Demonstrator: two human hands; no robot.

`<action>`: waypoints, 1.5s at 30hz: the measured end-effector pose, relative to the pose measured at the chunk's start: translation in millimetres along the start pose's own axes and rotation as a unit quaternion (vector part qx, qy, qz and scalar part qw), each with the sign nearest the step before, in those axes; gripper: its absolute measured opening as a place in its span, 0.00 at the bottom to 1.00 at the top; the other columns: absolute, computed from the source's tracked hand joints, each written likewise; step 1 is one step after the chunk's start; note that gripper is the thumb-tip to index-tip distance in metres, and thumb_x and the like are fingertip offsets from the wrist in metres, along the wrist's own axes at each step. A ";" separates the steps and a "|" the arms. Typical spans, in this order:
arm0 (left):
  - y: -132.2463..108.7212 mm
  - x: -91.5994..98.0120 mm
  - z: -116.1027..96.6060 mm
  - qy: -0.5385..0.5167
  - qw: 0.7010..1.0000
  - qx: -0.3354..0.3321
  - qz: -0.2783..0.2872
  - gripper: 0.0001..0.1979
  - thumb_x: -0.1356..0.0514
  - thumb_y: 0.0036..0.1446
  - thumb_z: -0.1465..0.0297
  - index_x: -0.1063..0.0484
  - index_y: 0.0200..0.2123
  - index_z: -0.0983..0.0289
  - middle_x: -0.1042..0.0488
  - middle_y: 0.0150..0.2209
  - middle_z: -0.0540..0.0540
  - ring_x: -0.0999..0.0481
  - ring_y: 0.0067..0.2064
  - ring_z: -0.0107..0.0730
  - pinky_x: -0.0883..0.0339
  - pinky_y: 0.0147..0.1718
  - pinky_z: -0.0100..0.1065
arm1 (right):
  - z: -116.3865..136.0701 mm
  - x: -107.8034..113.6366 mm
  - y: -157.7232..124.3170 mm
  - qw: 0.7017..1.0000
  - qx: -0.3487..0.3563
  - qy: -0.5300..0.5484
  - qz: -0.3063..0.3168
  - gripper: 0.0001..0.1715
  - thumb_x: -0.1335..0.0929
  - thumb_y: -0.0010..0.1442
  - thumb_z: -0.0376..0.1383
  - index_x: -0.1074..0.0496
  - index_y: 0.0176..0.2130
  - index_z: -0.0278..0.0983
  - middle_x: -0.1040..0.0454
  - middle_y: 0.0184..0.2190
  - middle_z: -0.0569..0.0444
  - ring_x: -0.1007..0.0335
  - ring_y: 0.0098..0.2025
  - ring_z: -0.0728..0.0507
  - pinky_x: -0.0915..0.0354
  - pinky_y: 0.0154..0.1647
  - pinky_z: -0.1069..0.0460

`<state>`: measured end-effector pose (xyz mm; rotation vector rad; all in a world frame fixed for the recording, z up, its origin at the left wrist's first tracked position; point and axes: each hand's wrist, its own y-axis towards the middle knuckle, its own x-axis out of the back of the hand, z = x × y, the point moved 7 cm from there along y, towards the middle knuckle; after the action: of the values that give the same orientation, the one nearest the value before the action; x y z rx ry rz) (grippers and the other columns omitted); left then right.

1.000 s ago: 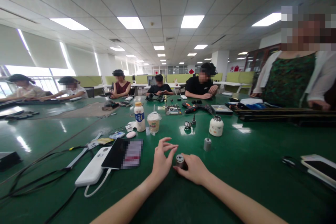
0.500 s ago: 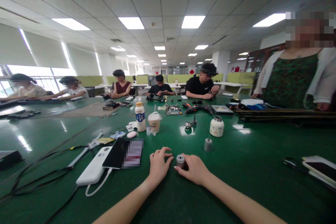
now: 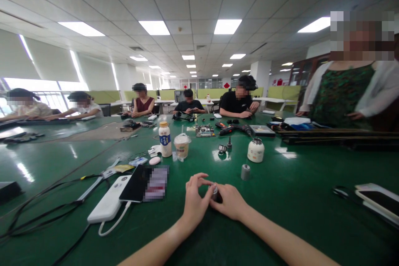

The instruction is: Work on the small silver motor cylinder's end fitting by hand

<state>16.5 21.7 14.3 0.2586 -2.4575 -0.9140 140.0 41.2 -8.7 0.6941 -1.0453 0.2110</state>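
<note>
A small silver metal cylinder [image 3: 215, 191] stands upright on the green table, mostly hidden between my two hands. My right hand [image 3: 231, 203] grips it from the right, thumb in front and fingers behind. From the left, my left hand [image 3: 196, 199] closes its thumb and fingertips on the cylinder's upper part. A second metal cylinder [image 3: 245, 172] stands apart, beyond my right hand. Farther off are a dark, stepped metal part [image 3: 230, 143] and a shiny round part [image 3: 222, 149].
A phone [image 3: 134, 185] lies against a white power bank [image 3: 109, 199] on the left, near black cables. A bottle [image 3: 165, 140], a lidded cup [image 3: 182, 146] and a cream jar [image 3: 256, 151] stand ahead. Beyond are a circuit board [image 3: 205, 130], a power drill [image 3: 235, 129] and several people.
My left hand has moved right and closed on the top of the metal cylinder. My right hand has stayed around it. The view has shifted slightly.
</note>
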 end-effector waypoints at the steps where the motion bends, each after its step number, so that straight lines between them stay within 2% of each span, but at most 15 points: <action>1: 0.4 -0.2 0.5 -0.003 1.000 0.002 0.000 0.13 0.37 0.57 0.70 0.35 0.45 0.60 0.19 0.37 0.52 0.25 0.48 0.44 0.42 0.50 0.46 | -0.3 0.0 -0.1 1.000 0.000 0.005 -0.002 0.07 0.32 0.58 0.40 0.29 0.34 0.38 0.22 0.30 0.53 0.26 0.31 0.41 0.42 0.33 0.52; 7: 3.3 -4.0 5.4 -0.023 0.999 0.020 0.012 0.12 0.37 0.57 0.68 0.33 0.43 0.59 0.20 0.35 0.51 0.22 0.45 0.43 0.37 0.48 0.45 | -2.0 0.2 -0.1 0.999 0.000 0.050 -0.013 0.08 0.32 0.58 0.40 0.30 0.31 0.38 0.23 0.29 0.53 0.27 0.31 0.41 0.41 0.33 0.51; 10: 1.4 -6.7 8.2 -0.028 0.999 0.031 0.016 0.16 0.33 0.52 0.69 0.33 0.43 0.60 0.21 0.37 0.52 0.23 0.44 0.42 0.34 0.47 0.43 | -2.0 2.7 -0.8 0.996 0.002 0.088 -0.019 0.07 0.31 0.55 0.39 0.30 0.34 0.38 0.24 0.30 0.54 0.29 0.31 0.42 0.40 0.34 0.51; 11: 0.4 -7.5 9.4 -0.027 0.999 0.035 0.018 0.20 0.31 0.48 0.69 0.33 0.44 0.60 0.22 0.39 0.53 0.23 0.44 0.42 0.33 0.46 0.42 | -1.8 3.9 -1.2 0.994 0.006 0.104 -0.022 0.10 0.30 0.53 0.37 0.30 0.37 0.39 0.25 0.31 0.54 0.29 0.32 0.42 0.39 0.35 0.51; 15: -3.5 -10.2 16.3 -0.012 0.998 0.057 0.031 0.29 0.27 0.39 0.68 0.32 0.46 0.61 0.24 0.43 0.55 0.25 0.46 0.45 0.32 0.46 0.42 | -2.4 8.4 -2.1 0.982 0.029 0.185 -0.027 0.35 0.31 0.43 0.28 0.36 0.52 0.41 0.28 0.35 0.57 0.31 0.32 0.45 0.36 0.34 0.53; 18: -4.6 -11.7 22.4 0.002 0.996 0.075 0.052 0.28 0.27 0.41 0.65 0.30 0.46 0.61 0.23 0.42 0.55 0.25 0.46 0.45 0.33 0.46 0.43 | -6.9 11.9 -1.0 0.970 0.037 0.238 -0.041 0.40 0.35 0.42 0.25 0.39 0.56 0.40 0.32 0.36 0.56 0.34 0.30 0.47 0.35 0.31 0.54; 24: -6.9 -14.9 29.6 0.039 0.988 0.102 0.106 0.17 0.28 0.43 0.65 0.22 0.39 0.58 0.20 0.36 0.54 0.23 0.42 0.47 0.33 0.43 0.43 | -13.2 19.9 1.6 0.955 0.042 0.286 -0.070 0.26 0.38 0.48 0.26 0.26 0.46 0.40 0.33 0.40 0.52 0.35 0.30 0.48 0.34 0.34 0.52; 30: -7.0 -16.4 32.0 0.051 0.985 0.104 0.127 0.19 0.29 0.44 0.61 0.21 0.41 0.59 0.19 0.38 0.55 0.22 0.42 0.45 0.33 0.43 0.41 | -17.9 28.3 0.0 0.949 0.014 0.282 -0.139 0.10 0.36 0.59 0.33 0.25 0.38 0.37 0.32 0.36 0.52 0.35 0.31 0.47 0.35 0.34 0.51; 35: -7.3 -18.3 28.0 0.051 0.985 0.083 0.143 0.18 0.28 0.42 0.61 0.19 0.39 0.58 0.20 0.36 0.55 0.23 0.42 0.46 0.33 0.43 0.42 | -14.9 27.4 -0.4 0.954 0.007 0.265 -0.142 0.10 0.32 0.60 0.38 0.23 0.41 0.39 0.28 0.38 0.52 0.33 0.31 0.47 0.33 0.34 0.51; 39: -8.0 -18.5 24.2 0.051 0.986 0.071 0.145 0.17 0.27 0.41 0.60 0.19 0.37 0.56 0.21 0.34 0.54 0.25 0.41 0.46 0.34 0.42 0.42 | -13.8 27.7 -0.3 0.957 0.002 0.248 -0.150 0.10 0.31 0.60 0.41 0.22 0.34 0.39 0.27 0.36 0.51 0.30 0.33 0.45 0.32 0.35 0.51; 42: -8.3 -17.8 22.4 0.051 0.986 0.067 0.141 0.16 0.28 0.41 0.59 0.19 0.36 0.56 0.21 0.34 0.54 0.25 0.41 0.46 0.35 0.41 0.41 | -17.1 29.9 -0.3 0.958 -0.016 0.224 -0.177 0.13 0.32 0.62 0.43 0.23 0.33 0.37 0.28 0.34 0.51 0.30 0.33 0.45 0.32 0.35 0.51; 45: -8.8 -16.9 22.2 0.054 0.987 0.070 0.136 0.17 0.28 0.42 0.58 0.19 0.37 0.56 0.21 0.34 0.55 0.25 0.40 0.47 0.35 0.41 0.41 | -24.1 32.6 -1.3 0.959 -0.050 0.184 -0.210 0.16 0.37 0.66 0.42 0.23 0.38 0.37 0.28 0.34 0.50 0.32 0.33 0.44 0.33 0.37 0.48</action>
<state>19.6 33.2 -12.4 0.0182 -2.3840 -0.5968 174.4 50.0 10.9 0.7347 -0.5319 -0.0807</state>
